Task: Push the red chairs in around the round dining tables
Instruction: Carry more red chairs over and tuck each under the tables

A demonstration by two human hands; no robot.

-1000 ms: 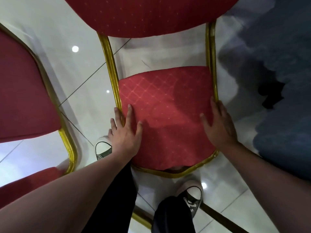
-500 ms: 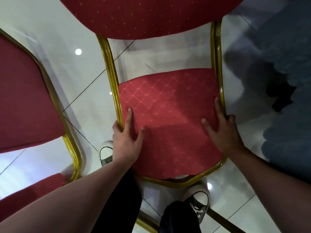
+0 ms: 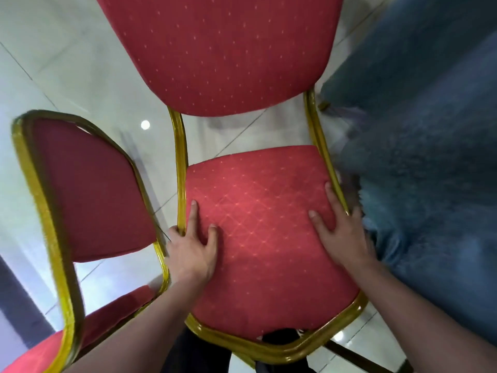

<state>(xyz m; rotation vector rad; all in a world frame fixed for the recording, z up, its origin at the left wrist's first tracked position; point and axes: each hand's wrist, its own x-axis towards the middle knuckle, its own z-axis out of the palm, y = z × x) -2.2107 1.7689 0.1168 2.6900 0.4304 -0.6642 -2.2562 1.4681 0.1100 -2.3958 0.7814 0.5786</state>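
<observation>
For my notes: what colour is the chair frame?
Gold, a shiny metal frame, clearest in the head view.

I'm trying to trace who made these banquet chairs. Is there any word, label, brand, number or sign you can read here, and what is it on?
None: no readable text shows anywhere in this view.
The red chair the hands hold has only a woven diamond and dot pattern, no tag or lettering.
The second red chair on the left and its gold frame show no marking.
The blue cloth on the right is blurred and plain.
</observation>
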